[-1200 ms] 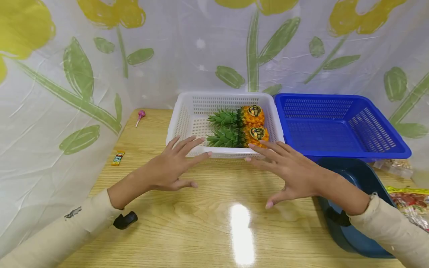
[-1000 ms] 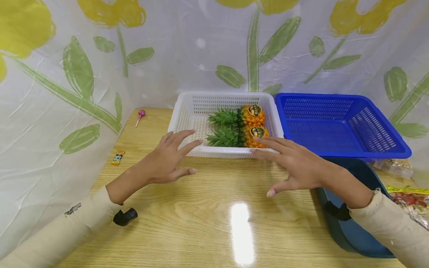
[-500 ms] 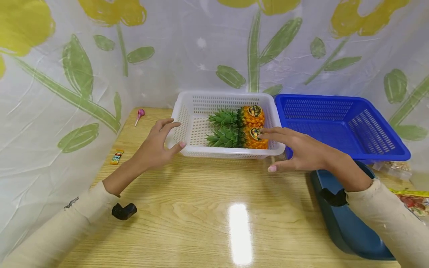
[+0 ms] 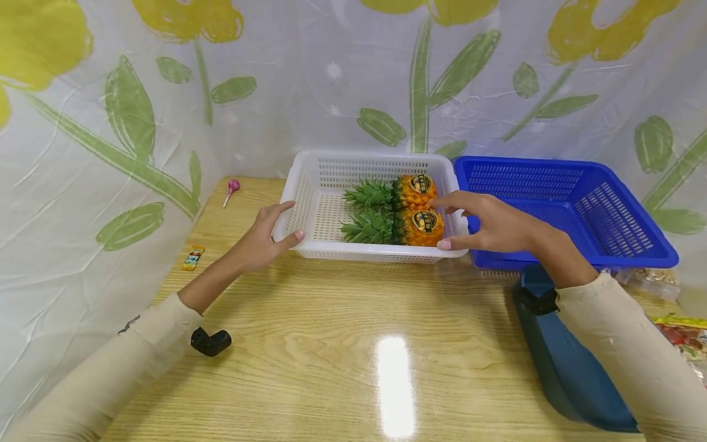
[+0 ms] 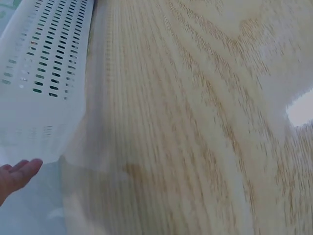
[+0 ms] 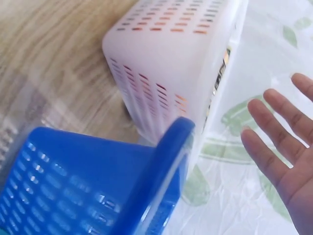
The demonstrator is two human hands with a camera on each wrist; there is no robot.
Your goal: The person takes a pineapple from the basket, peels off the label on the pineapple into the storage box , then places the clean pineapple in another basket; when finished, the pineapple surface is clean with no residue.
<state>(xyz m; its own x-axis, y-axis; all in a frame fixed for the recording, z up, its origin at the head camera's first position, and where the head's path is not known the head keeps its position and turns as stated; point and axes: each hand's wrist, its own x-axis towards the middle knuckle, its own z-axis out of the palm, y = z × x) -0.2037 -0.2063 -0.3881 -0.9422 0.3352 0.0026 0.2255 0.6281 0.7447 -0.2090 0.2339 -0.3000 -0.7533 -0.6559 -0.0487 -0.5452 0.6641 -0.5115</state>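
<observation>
A white perforated plastic basket point(image 4: 331, 228) stands at the back of the table. Two pineapples lie side by side in its right half, the rear one point(image 4: 415, 191) and the front one point(image 4: 424, 227), crowns pointing left. My left hand point(image 4: 259, 242) is at the basket's left end, thumb by the front corner and a finger at the side rim; firm contact is hard to make out. My right hand point(image 4: 491, 224) reaches over the right rim, thumb near the front corner. In the right wrist view its fingers point(image 6: 274, 127) look spread and hold nothing.
A blue perforated basket point(image 4: 552, 259) adjoins the white one on the right. In front of it stands a dark teal tub point(image 4: 569, 368), partly under the right forearm. A lollipop point(image 4: 233, 185) and a small wrapped snack point(image 4: 193, 258) lie at left, plastic food bags point(image 4: 685, 337) at right.
My left hand has moved left and forward from the basket's front to its left end. My right hand has moved forward to the right end. Basket and pineapples have stayed in place.
</observation>
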